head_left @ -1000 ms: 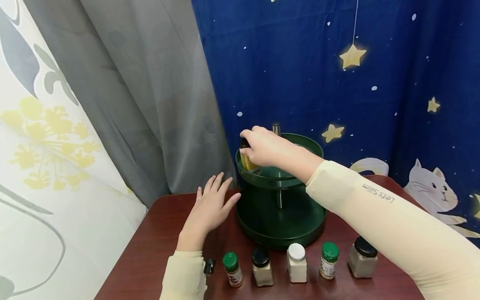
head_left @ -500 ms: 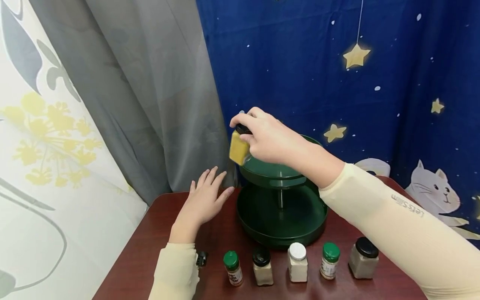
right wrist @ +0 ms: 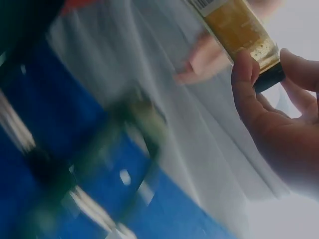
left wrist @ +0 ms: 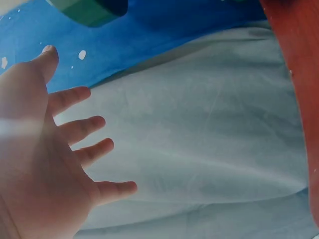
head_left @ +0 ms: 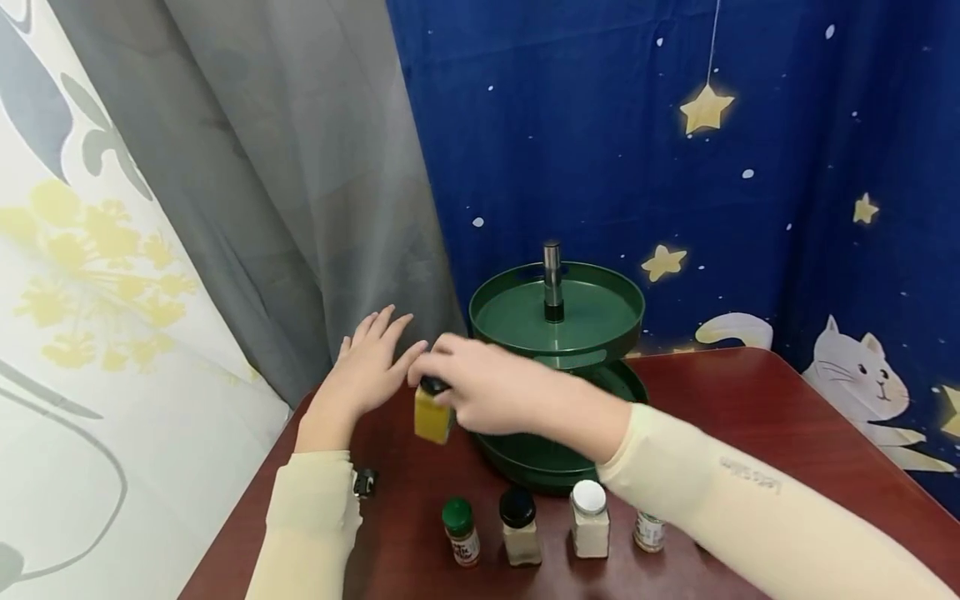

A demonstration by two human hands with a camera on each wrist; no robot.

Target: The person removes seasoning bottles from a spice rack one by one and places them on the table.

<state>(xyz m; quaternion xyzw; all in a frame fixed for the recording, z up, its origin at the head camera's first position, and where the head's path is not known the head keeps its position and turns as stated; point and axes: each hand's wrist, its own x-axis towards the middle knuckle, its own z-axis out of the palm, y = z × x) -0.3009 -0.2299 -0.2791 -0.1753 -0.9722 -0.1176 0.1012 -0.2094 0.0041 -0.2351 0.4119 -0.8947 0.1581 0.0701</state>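
My right hand (head_left: 487, 385) grips a spice jar (head_left: 432, 417) of yellow powder by its black lid, in the air left of the two-tier green rack (head_left: 558, 333). In the right wrist view the jar (right wrist: 239, 27) shows a barcode label, with thumb and fingers around its lid end. Held up over the table's left side, my left hand (head_left: 360, 371) has its fingers spread and holds nothing; the left wrist view shows the same hand (left wrist: 50, 149) with bare palm. On the rack's upper tier I see only the metal post; the lower tier is partly hidden.
Along the table's front stand a green-lidded bottle (head_left: 461, 532), a black-lidded jar (head_left: 520, 527), a white-lidded jar (head_left: 590, 518) and another bottle (head_left: 649, 532) partly behind my right sleeve. Grey (head_left: 300, 167) and blue curtains (head_left: 600, 125) hang behind the reddish-brown table (head_left: 720, 408).
My right hand has lifted the yellow jar out of the upper tier and carried it left and down. My left hand has shifted left and slightly up.
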